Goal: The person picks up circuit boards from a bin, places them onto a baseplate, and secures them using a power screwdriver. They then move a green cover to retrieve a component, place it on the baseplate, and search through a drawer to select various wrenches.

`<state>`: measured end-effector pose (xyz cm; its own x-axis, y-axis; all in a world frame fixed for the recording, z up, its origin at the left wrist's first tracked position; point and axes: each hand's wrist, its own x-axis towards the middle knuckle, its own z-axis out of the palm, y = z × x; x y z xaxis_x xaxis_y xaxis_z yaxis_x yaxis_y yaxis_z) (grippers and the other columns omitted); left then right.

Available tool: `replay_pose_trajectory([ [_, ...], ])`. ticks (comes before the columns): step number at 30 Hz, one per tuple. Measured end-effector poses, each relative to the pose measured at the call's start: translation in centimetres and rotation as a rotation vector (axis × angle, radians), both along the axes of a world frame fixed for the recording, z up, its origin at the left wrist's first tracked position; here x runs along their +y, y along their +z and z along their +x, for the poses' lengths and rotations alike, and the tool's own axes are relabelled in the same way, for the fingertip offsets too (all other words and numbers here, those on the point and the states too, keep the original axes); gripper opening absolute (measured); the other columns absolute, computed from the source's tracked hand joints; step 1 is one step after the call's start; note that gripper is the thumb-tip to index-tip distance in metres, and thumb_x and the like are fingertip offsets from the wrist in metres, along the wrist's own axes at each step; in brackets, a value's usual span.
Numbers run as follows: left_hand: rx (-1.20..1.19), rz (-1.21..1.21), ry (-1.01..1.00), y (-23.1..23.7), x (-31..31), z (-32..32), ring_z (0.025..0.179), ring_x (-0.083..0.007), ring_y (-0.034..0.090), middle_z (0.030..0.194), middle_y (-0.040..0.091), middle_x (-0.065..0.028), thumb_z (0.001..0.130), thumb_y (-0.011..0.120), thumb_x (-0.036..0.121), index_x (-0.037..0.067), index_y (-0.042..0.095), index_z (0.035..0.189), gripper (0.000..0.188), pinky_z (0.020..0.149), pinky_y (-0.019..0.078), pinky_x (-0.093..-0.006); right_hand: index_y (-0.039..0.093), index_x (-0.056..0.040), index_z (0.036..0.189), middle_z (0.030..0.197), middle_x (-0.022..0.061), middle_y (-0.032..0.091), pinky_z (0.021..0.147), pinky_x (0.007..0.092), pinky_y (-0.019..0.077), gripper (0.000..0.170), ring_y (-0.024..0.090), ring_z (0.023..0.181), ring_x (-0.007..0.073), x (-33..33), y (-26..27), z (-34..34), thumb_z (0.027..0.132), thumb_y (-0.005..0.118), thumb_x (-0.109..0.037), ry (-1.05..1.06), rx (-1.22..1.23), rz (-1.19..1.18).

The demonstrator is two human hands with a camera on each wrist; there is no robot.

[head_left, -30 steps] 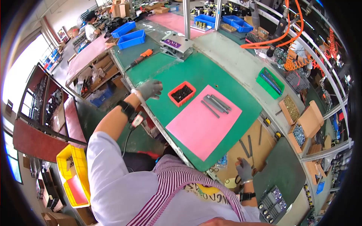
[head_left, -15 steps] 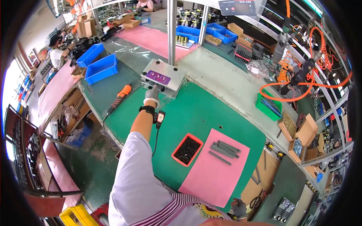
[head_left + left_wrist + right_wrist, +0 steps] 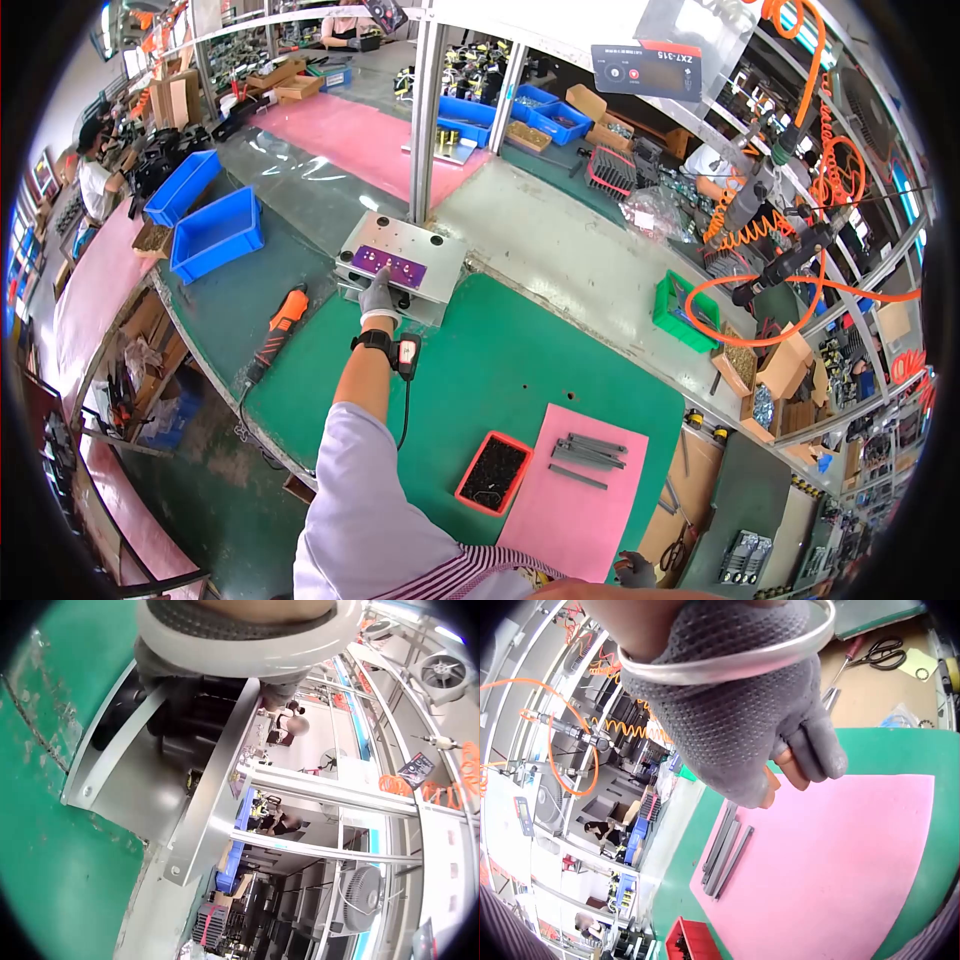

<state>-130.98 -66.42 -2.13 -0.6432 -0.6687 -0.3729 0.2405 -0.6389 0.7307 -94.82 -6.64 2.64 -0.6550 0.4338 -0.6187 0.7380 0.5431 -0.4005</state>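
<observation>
My gloved left hand (image 3: pixel 378 298) reaches far out and grips the near edge of a silver metal fixture (image 3: pixel 425 265), a finger lying over its top by the purple plate (image 3: pixel 388 267). In the left wrist view the glove straddles the edge of the fixture's upper metal plate (image 3: pixel 214 802), the fingertips hidden behind it. Low at the right, my right hand (image 3: pixel 635 570) hangs near the corner of a pink sheet (image 3: pixel 560 530), its fingers loosely curled with nothing in them. Several grey bars (image 3: pixel 590 450) lie on that sheet.
A red tray (image 3: pixel 494 473) of small black parts stands left of the sheet. An orange-and-black power tool (image 3: pixel 280 325) with a cord lies left of the fixture. Blue bins (image 3: pixel 218 235) sit farther back. Scissors (image 3: pixel 885 654) lie on a brown surface at the right.
My left hand has swung from above the table's left edge forward to the fixture and taken hold of its near edge. The right hand stays low, its fingers loosely curled. The head view has shifted.
</observation>
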Motion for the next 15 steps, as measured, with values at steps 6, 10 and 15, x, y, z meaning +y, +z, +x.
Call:
replay_pose_trajectory([
  [6,-0.003,0.014,0.181,-0.1,0.9,-0.8,0.073,-0.0244,0.061,0.095,0.056,-0.0168,0.072,0.067,0.013,-0.009,0.032,0.114,0.059,0.064,0.0513,-0.0337,0.056,-0.0015,0.106,0.079,0.0096,0.061,0.057,0.0245,0.0466,0.034,0.060,0.066,0.0166,4.4,-2.4,3.3,0.076,0.052,-0.017,0.226,0.077,-0.058],
  [10,0.079,0.043,0.102,2.7,1.7,1.2,0.075,-0.0265,0.061,0.094,0.056,-0.0165,0.073,0.065,0.005,-0.003,0.036,0.112,0.049,0.062,0.0525,-0.0368,0.055,-0.0011,0.106,0.077,0.0085,0.059,0.056,0.0249,0.0465,0.034,0.059,0.065,0.0173,7.5,-5.5,4.7,0.076,0.052,-0.015,0.235,0.136,-0.046],
  [15,0.274,-0.344,-0.341,6.1,2.5,6.3,0.079,-0.0211,0.059,0.094,0.057,-0.0104,0.070,0.064,0.007,-0.001,0.046,0.108,0.043,0.069,0.0522,-0.0329,0.053,0.0023,0.108,0.079,0.0094,0.058,0.057,0.0260,0.0475,0.033,0.055,0.061,0.0153,2.2,0.3,2.3,0.078,0.052,-0.012,0.068,0.460,-0.252],
])
